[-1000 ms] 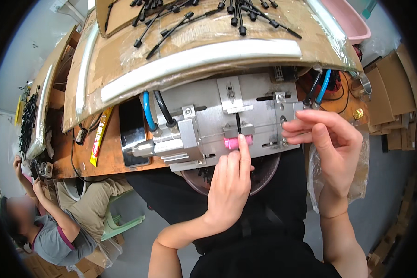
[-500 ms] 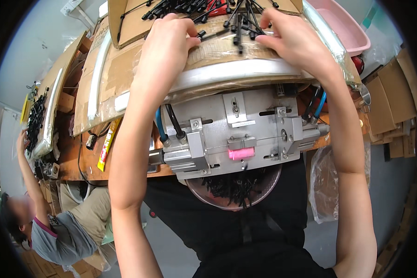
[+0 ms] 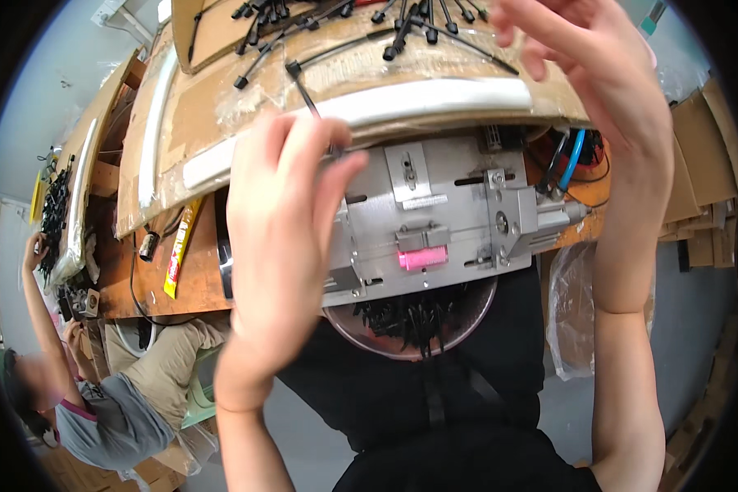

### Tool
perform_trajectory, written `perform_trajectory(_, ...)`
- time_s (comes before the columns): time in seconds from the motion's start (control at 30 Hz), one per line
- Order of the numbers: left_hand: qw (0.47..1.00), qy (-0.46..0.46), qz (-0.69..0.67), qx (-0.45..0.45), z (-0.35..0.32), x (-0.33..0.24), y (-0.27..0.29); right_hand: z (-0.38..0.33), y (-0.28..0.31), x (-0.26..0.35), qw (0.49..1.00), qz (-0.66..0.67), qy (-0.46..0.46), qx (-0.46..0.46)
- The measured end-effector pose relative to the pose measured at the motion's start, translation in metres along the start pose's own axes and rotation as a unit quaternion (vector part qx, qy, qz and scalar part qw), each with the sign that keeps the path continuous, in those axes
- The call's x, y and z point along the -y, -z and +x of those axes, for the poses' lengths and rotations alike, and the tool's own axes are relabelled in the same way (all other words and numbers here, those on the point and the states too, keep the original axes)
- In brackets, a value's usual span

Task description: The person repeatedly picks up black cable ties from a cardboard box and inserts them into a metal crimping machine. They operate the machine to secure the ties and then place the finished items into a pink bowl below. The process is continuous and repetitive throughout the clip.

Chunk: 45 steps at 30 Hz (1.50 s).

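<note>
My left hand, slightly blurred, is closed in a pinch over the left part of the metal fixture. A thin black rod with a knobbed end sticks up from its fingers. My right hand is raised at the right end of the cardboard, its fingers apart and nothing visible in them. Near its fingertips lies the end of another black rod. More knobbed black rods are scattered on the cardboard board. The metal fixture carries a pink cylinder in front; my left hand hides its left clamp.
Below the fixture, a bowl of black pieces sits at my lap. A white strip edges the cardboard. Blue and black tubes rise at right. A yellow packet lies on the wooden table. At left another person reaches toward black parts.
My left hand has drawn back toward me from the pile with a black rod. My right hand has moved away to the right, opening its fingers. The rods on the cardboard lie more spread out.
</note>
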<state>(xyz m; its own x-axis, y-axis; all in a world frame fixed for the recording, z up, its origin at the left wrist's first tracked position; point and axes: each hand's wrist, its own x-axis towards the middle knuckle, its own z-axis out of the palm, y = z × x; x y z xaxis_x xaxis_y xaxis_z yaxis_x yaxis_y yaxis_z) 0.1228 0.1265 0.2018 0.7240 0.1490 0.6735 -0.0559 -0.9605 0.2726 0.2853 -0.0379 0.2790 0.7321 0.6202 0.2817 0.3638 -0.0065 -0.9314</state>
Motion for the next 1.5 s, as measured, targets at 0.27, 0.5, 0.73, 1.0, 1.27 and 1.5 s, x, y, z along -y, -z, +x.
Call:
perform_trajectory(0.27,0.988,0.075,-0.016,0.133,-0.128,-0.079,-0.036,-0.056,0.05,-0.041,0.996,0.02,0.084,0.034)
perform_trajectory(0.5,0.984,0.055,0.005,0.169,-0.12,-0.082,-0.049,-0.092,0.027,-0.03,0.988,-0.048,0.115,-0.088)
perform_trajectory(0.73,0.989,0.075,-0.071,0.103,-0.072,-0.06,-0.024,-0.168,-0.042,-0.074,0.977,-0.178,0.117,0.013)
perform_trajectory(1.0,0.995,0.052,-0.062,0.06,0.075,-0.002,-0.046,-0.189,-0.083,-0.118,0.957,-0.24,0.159,0.041)
perform_trajectory(1.27,0.999,0.01,-0.045,0.016,0.008,-0.002,-0.007,-0.147,-0.051,-0.074,0.932,-0.308,0.157,0.106)
perform_trajectory(1.5,0.983,0.055,0.021,0.171,-0.116,-0.074,-0.018,0.039,-0.04,-0.058,0.776,-0.563,0.274,-0.07)
